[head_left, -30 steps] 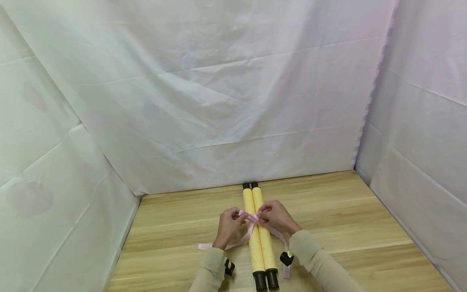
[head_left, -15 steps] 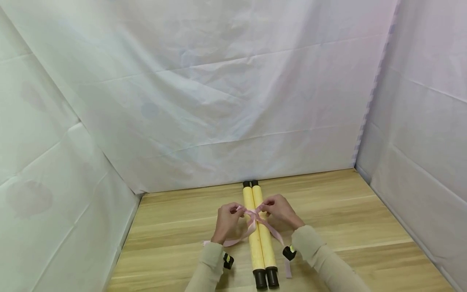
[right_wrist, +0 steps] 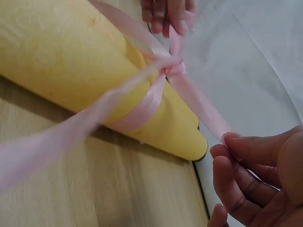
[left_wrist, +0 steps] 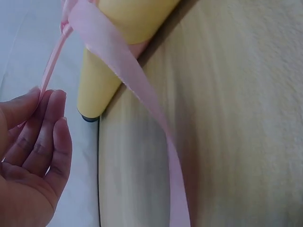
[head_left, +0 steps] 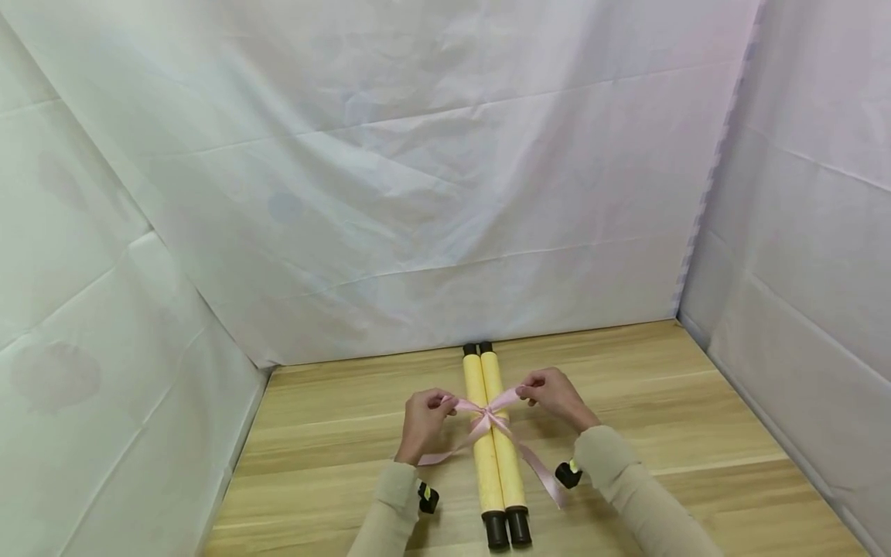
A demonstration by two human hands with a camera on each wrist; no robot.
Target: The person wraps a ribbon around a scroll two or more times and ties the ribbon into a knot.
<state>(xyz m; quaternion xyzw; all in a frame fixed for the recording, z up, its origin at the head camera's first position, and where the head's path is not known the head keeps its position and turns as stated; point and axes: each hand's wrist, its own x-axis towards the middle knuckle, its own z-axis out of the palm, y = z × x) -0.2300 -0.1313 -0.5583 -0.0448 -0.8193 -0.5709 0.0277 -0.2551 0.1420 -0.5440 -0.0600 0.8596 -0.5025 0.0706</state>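
Two yellow tubes [head_left: 511, 476] with black end caps lie side by side, running away from me on the table. A pink ribbon [right_wrist: 142, 109] goes round both, with a knot on top near their middle. Between thumb and fingertips my left hand [head_left: 423, 422] pinches one ribbon loop or end, left of the knot. On the other side my right hand [head_left: 557, 398] pinches another part, stretched out to the right. Both pinched parts rise off the tubes, as the right wrist view shows. Two loose ribbon tails [left_wrist: 142, 90] trail toward me, one to each side.
The wood-grain table [head_left: 334, 433] reaches back to a white cloth wall [head_left: 418, 193], with more cloth at left and right. The tubes' far caps [head_left: 485, 347] lie close to the back cloth. A small black device [head_left: 428, 497] sits at each wrist.
My hands have moved apart, the right one farther right and the left one slightly left. The ribbon between them is drawn out and its knot looks smaller. The loose tails have been pulled inward.
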